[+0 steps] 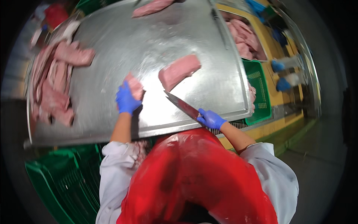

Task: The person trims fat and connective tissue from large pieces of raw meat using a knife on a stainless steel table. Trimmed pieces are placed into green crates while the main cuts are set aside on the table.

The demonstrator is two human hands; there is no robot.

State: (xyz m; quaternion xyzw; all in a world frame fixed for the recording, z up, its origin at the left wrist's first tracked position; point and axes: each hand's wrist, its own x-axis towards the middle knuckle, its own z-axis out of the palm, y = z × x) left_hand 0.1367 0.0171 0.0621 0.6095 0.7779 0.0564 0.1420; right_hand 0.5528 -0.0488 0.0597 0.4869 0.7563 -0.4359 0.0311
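My left hand, in a blue glove, grips a pink piece of meat on the steel table. My right hand, also gloved in blue, holds a long knife low over the front part of the table, its blade angled up and left. Just beyond the knife tip lies a thick block of meat. A pile of long meat strips lies along the left side, and another piece sits at the back.
Green crates stand at right and below left. A steel tray of meat sits on a yellow surface. A co-worker's blue-gloved hands are at the right. A dark long implement lies at the table's right edge.
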